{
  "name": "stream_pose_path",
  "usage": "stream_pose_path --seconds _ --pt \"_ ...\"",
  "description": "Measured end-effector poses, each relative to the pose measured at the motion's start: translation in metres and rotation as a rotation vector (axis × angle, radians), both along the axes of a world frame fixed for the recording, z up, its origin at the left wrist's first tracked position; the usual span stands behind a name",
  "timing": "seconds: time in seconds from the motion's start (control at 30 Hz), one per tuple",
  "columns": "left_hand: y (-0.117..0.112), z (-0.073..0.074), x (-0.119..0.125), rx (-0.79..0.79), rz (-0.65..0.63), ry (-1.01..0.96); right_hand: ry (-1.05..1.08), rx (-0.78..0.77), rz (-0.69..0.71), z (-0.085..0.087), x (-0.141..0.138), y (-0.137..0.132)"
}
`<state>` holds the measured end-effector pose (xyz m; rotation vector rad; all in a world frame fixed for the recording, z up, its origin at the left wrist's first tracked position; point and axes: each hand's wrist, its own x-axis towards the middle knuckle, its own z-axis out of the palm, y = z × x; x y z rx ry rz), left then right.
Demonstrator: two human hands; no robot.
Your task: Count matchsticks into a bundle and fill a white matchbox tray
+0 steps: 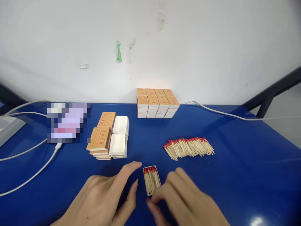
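A small white matchbox tray [152, 180] filled with red-headed matches lies on the blue table between my hands. My left hand [105, 191] is just left of it, index finger and thumb apart with nothing between them. My right hand [178, 197] is closed at the tray's lower right corner, thumb and index finger pinched together. A red match head [147, 199] peeks out at those fingertips; the rest of that match is hidden. Beyond my right hand lies a spread-out row of loose matches [189, 147], heads pointing away from me.
At the left stand stacks of orange matchbox sleeves [100, 138] beside stacked empty white trays [118, 145]. Several closed matchboxes [156, 103] form a block against the white wall [199, 56]. A blurred-out phone [70, 121] with a white cable [44, 169] lies far left.
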<state>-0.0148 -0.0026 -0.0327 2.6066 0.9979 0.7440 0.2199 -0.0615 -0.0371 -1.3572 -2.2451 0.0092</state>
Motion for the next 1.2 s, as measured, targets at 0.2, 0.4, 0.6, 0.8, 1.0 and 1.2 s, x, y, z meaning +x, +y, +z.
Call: stream_pose_path --seconds 0.2,0.4,0.6,0.8,1.0,1.2 --pt "0.0 0.002 0.004 -0.056 -0.034 -0.004 0.11 -0.087 -0.187 0.01 -0.004 0.016" --pt "-0.001 -0.002 0.006 0.07 -0.016 0.06 0.134 -0.148 -0.202 0.014 0.005 0.015" --pt "0.0 -0.008 0.006 0.037 -0.036 0.045 0.292 -0.567 -0.038 0.029 0.041 0.02" --pt "0.005 -0.006 0.013 -0.041 -0.063 0.049 0.323 -0.785 0.06 0.026 0.034 0.037" --pt "0.007 -0.005 0.011 -0.07 -0.07 0.053 0.38 -0.852 0.019 0.032 0.031 0.038" --pt "0.006 -0.005 0.009 -0.076 -0.081 0.067 0.321 -0.802 -0.033 0.032 0.022 0.039"
